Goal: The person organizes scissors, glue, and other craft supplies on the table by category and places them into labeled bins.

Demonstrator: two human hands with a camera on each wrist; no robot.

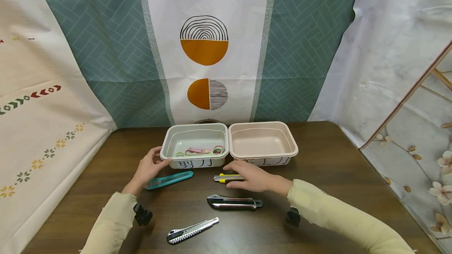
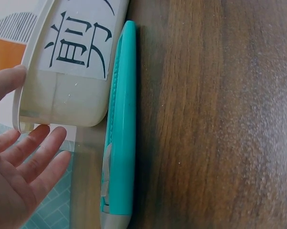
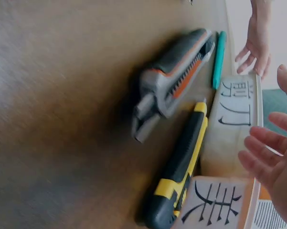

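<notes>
With fingers relaxed, the left hand (image 1: 150, 166) steadies the green bin (image 1: 195, 144) near the table's (image 1: 335, 160) rear edge, while the open right hand (image 1: 248, 175) covers the yellow utility knife (image 1: 226, 178) just before the bin.

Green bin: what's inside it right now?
The green bin holds scissors with pink and green handles, lying flat along its front. How many pairs is unclear; the front wall hides the nearest strip of floor. The left hand touches its rim.
</notes>
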